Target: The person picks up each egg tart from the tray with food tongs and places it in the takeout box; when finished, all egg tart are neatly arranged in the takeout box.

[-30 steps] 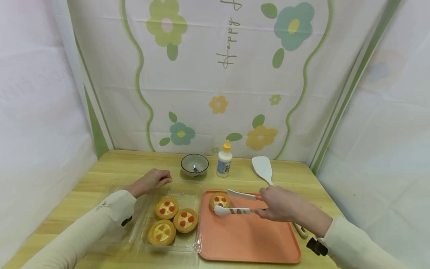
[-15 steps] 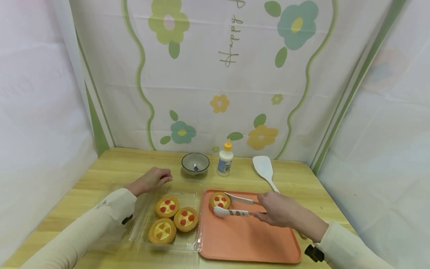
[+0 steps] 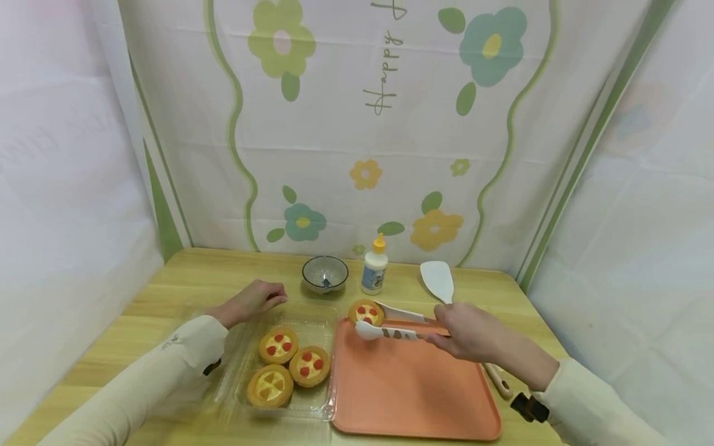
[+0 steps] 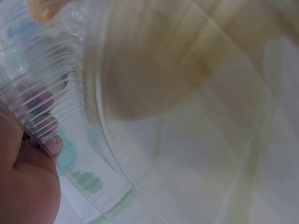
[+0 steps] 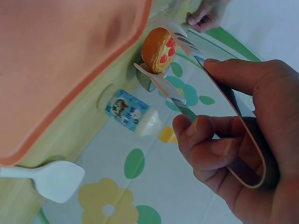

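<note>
My right hand grips a pair of tongs with white, brown-spotted tips. Between those tips is a toy tart with red pieces on top, raised above the far left corner of the orange tray. My left hand holds the raised edge of a clear plastic lid; the left wrist view has the thumb against its ribbed rim, with fingertips seen through the plastic. Several more tarts sit in the clear plastic container left of the tray.
Behind the container stands a small bowl with something dark blue in it. Beside it is a white bottle with a yellow cap. A white spatula lies behind and right of the tray, its handle partly under my right arm.
The tongs have closed on the tart and lifted it off the tray. My left hand stays at the lid. The other tarts have not moved.
</note>
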Motion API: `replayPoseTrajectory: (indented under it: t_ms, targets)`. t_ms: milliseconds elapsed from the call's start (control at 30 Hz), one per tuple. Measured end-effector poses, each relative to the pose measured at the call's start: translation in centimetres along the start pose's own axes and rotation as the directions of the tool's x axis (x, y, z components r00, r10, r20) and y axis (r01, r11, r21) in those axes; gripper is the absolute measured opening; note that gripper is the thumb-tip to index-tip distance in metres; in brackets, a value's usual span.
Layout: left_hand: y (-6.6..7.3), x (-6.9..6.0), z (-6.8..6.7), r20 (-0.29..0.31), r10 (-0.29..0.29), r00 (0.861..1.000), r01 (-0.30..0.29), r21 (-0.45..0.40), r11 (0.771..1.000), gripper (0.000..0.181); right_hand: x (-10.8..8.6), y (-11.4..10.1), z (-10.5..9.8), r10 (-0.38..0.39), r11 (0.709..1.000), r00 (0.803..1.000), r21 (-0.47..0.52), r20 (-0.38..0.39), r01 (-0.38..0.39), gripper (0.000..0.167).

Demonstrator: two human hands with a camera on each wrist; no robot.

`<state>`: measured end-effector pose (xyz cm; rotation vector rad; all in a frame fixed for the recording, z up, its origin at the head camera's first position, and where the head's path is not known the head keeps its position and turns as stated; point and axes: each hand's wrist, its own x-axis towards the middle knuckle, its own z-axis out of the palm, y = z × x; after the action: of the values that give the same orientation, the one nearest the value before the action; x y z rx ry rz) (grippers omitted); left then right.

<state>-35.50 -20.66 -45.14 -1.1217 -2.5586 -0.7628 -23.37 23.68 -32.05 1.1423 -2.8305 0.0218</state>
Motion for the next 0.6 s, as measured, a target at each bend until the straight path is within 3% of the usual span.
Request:
replayPoseTrajectory:
  t_ms: [267,600]
  targets:
    - [-0.1,-0.1,-0.1,-0.007,0.008,1.000,-0.008,0.001,1.000,0.009,2.0,-1.7,-1.5,-0.052,0.999,0.999,-0.005,0.003,0.052,0.030]
    - [0.2,0.0,-0.2,-0.019,0.033,0.999,-0.033,0.008,0.999,0.009,5.9,-4.5,-1.1,-0.104,0.990,0.994,-0.087,0.045,0.107,0.033]
